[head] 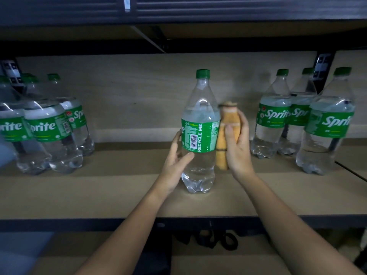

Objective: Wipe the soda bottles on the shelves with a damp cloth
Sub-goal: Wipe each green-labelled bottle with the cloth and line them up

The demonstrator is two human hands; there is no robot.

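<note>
A clear Sprite bottle [200, 124] with a green cap and green label stands upright in the middle of the wooden shelf [119, 195]. My left hand [175, 165] grips its lower left side, thumb across the front below the label. My right hand [236, 147] holds a folded orange cloth [225, 135] pressed against the bottle's right side at label height.
Three Sprite bottles [45, 124] stand grouped at the shelf's left. Three more Sprite bottles [329, 122] stand at the right. A dark upper shelf [178, 14] hangs overhead. Below the shelf's dark front edge [79, 224] lies a lower board with black loops [220, 240].
</note>
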